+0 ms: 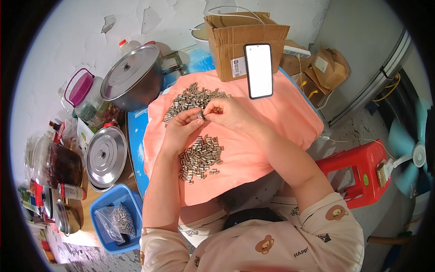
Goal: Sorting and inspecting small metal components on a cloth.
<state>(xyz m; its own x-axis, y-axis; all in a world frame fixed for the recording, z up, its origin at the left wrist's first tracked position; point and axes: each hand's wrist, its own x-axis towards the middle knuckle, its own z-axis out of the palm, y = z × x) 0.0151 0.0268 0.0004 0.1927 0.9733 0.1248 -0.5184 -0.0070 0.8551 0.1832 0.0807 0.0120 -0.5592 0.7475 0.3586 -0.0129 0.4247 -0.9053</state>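
Both my hands meet over an orange-pink cloth [249,165] spread on the table. Between the fingertips of my left hand [182,127] is a small silver metal cylinder [200,115], pinched at thumb and forefinger. My right hand [224,113] is closed in a pinch right beside it, its fingertips at the cylinder's end; whatever they grip is too small to make out. Just beyond my hands lies a wide heap of small metal cylinders [190,97], partly covered by my fingers. A second pile of such cylinders [199,158] lies nearer to me.
A phone [259,72] with a lit white screen leans against a cardboard box [226,45] at the back. Lidded metal pots [131,68] crowd the left. A blue basket [97,226] holds a bag of small metal pieces [123,222]. At right stand a red stool [362,172] and a fan [417,154].
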